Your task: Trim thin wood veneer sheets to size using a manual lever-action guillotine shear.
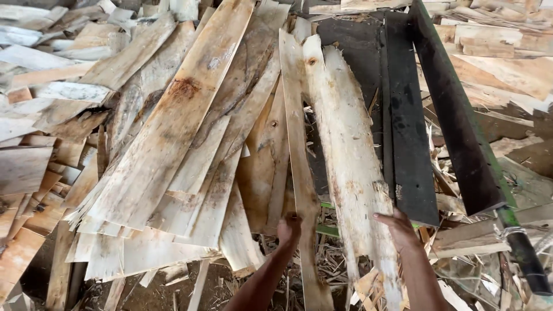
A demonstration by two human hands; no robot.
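Fingers of left hand (290, 227) gripped a narrow veneer strip (296, 144) w/ right hand (398, 229) spread flat on the wide pale sheet (348, 155), both leaning on the dark frame (409, 144) — sorting looked early, big veneer pile (167, 144) left.

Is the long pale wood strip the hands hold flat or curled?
Curled: the pale wood strip bows along its ragged edges under the right hand.

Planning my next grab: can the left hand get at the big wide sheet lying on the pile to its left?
Probably yes. The left hand grips a narrow strip, but the wide sheet lies on top, uncovered.
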